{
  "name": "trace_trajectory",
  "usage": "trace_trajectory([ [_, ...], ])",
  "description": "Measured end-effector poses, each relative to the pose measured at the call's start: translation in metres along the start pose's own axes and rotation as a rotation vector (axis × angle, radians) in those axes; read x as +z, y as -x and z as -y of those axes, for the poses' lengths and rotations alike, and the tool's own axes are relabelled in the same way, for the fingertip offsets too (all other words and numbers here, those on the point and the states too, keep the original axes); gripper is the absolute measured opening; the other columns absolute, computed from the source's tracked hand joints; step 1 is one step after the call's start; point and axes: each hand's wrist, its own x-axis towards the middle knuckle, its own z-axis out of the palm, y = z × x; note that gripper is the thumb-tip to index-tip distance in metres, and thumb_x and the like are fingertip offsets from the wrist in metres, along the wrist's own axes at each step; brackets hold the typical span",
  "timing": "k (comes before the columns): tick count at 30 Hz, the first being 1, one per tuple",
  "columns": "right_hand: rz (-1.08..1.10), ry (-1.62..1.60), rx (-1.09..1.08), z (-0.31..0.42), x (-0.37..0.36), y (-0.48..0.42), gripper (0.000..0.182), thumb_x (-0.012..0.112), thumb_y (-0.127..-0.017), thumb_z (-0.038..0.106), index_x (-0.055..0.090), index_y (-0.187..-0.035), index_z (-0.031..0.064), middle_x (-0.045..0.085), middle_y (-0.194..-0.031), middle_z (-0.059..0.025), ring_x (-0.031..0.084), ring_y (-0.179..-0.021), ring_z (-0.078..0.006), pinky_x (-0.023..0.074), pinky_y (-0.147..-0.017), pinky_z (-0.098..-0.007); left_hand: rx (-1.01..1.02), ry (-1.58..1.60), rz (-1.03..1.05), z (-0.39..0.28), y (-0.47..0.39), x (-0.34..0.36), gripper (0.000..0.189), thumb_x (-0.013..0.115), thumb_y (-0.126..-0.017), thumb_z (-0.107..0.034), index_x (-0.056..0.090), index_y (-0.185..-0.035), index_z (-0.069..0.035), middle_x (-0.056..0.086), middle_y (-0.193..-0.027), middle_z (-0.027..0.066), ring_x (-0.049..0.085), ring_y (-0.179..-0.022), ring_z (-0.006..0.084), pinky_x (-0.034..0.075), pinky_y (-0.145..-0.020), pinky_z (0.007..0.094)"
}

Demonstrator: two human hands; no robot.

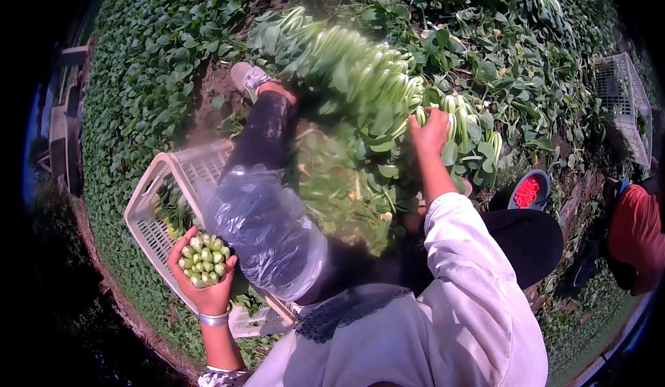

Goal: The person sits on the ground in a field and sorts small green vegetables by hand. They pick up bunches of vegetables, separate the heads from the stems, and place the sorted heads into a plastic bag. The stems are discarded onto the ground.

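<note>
At the lower left, my left hand (pixel 202 272) is closed around a bundle of leafy green stalks (pixel 204 260), their pale cut ends facing up. The bundle is over the rim of a white plastic crate (pixel 161 179) that lies beside my leg with leafy greens in it. My right hand (pixel 432 130) is at the near right end of a long row of cut greens (pixel 363 70) laid on the ground. Its thumb and fingers are at a pale stalk; whether they grip it is unclear. More stalks (pixel 460 111) lie just right of that hand.
A bowl of red bands or strips (pixel 527 191) sits right of my knee. Another white crate (pixel 623 106) stands at the far right, near a person in red (pixel 636 236). Growing leafy plants (pixel 150 65) cover the left side. Plastic film (pixel 260 226) wraps my left knee.
</note>
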Motion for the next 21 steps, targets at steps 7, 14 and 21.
trace_trajectory([
  [7, 0.138, -0.487, 0.407, 0.002, -0.005, 0.008, 0.036, 0.071, -0.090, 0.023, 0.056, -0.118, 0.0047, 0.070, -0.103, -0.0167, 0.068, -0.085, -0.0312, 0.0531, -0.081, -0.0427, -0.111, -0.030, -0.031, -0.003, 0.009, -0.003, 0.097, 0.101, -0.070, -0.019, 0.042, -0.145, -0.002, 0.053, -0.137, 0.0149, 0.062, -0.125, 0.0293, 0.052, -0.109, 0.0418],
  [14, 0.309, -0.166, 0.413, -0.015, 0.024, 0.011, 0.055, 0.092, -0.077, 0.040, 0.070, -0.109, 0.0027, 0.076, -0.100, -0.0187, 0.073, -0.089, -0.0323, 0.0558, -0.084, -0.0409, -0.109, -0.047, 0.003, -0.015, 0.002, 0.003, 0.096, 0.101, -0.069, -0.016, 0.043, -0.144, -0.004, 0.063, -0.131, 0.0146, 0.064, -0.118, 0.0253, 0.053, -0.105, 0.0388],
  [21, 0.689, -1.162, 0.594, 0.047, -0.117, 0.017, 0.031, 0.072, -0.095, 0.011, 0.066, -0.125, 0.0078, 0.062, -0.085, 0.0034, 0.047, -0.058, -0.0025, 0.0317, -0.047, -0.0204, -0.097, -0.131, -0.078, -0.008, 0.012, -0.001, 0.090, 0.103, -0.062, -0.017, 0.053, -0.136, -0.003, 0.064, -0.125, 0.0093, 0.067, -0.108, 0.0204, 0.057, -0.098, 0.0346],
])
